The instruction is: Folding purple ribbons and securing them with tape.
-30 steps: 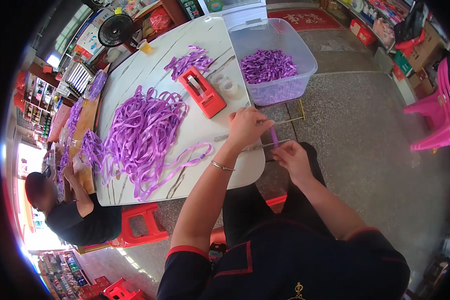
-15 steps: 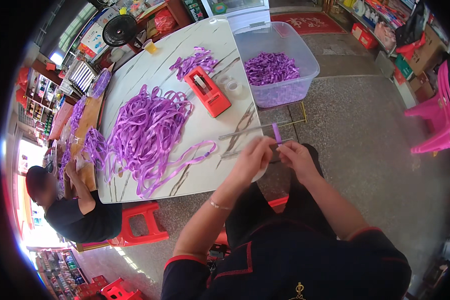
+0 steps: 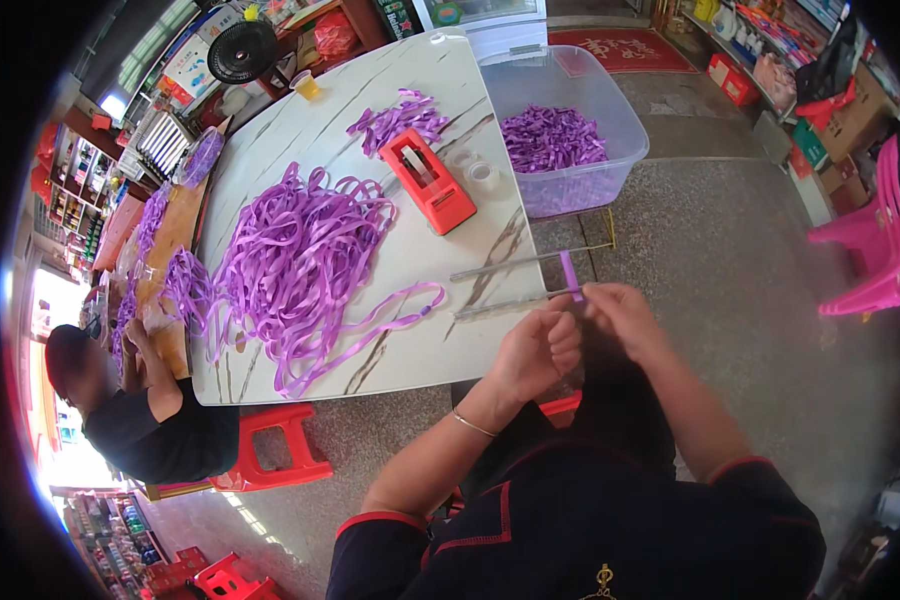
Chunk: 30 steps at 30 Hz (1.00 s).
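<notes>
Two thin metal rods (image 3: 500, 266) stick out past the table's right edge, with a short band of purple ribbon (image 3: 571, 276) stretched across them. At the band's lower end, the fingertips of my right hand (image 3: 625, 318) are pinched together on the ribbon. Close by on the left is my left hand (image 3: 538, 352), its fingers curled in; whatever they hold, if anything, is hidden. A large tangled heap of purple ribbon loops (image 3: 305, 255) covers the middle of the white marbled table (image 3: 425, 365), one loop trailing toward the rods.
Beyond the rods stand a red tape dispenser (image 3: 430, 185) and clear tape rolls (image 3: 482, 177). A smaller ribbon pile (image 3: 400, 120) lies behind. A clear plastic bin (image 3: 585, 185) holds purple pieces. Another person (image 3: 150, 410) sits at the left, handling ribbons.
My left hand has drawn down from the ribbon band, its fingers curling. My right hand has shifted slightly right and down, staying at the band's lower end. The view has shifted slightly.
</notes>
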Available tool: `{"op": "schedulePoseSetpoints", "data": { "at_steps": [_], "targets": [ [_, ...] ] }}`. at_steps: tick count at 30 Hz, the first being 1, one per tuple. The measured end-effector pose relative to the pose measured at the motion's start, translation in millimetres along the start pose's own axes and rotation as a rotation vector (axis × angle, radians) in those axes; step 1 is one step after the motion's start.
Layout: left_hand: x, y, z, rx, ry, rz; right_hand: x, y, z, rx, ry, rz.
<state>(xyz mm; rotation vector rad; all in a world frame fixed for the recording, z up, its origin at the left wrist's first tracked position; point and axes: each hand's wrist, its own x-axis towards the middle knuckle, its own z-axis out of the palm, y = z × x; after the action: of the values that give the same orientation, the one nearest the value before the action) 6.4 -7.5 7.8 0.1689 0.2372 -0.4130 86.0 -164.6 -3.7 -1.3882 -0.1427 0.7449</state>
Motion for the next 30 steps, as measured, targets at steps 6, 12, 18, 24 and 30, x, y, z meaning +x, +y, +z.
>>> {"op": "schedulePoseSetpoints", "data": {
  "at_steps": [6, 12, 18, 24, 30],
  "targets": [
    [-4.5, 3.3, -5.7, 0.012, -0.087, -0.030, 48.5, -79.8, 35.5, -0.358, -0.018, -0.417],
    [-3.3, 3.6, -15.6, 0.016, -0.209, -0.062, 158.1, -108.7, 96.0, -0.614, -0.080, -0.521],
    [-3.7, 3.2, -20.3, 0.077, -0.223, -0.046, 183.6, -111.5, 123.1, -0.648, -0.264, -0.192],
    [-2.1, 2.9, -17.4, 0.096, -0.246, -0.066, 200.9, -99.8, 117.2, -0.317, -0.407, -0.087],
    [-6.4, 0.6, -12.5, 0.083, -0.165, -0.019, 166.1, -113.3, 121.9, -0.275, -0.270, -0.095]
  ]
}}
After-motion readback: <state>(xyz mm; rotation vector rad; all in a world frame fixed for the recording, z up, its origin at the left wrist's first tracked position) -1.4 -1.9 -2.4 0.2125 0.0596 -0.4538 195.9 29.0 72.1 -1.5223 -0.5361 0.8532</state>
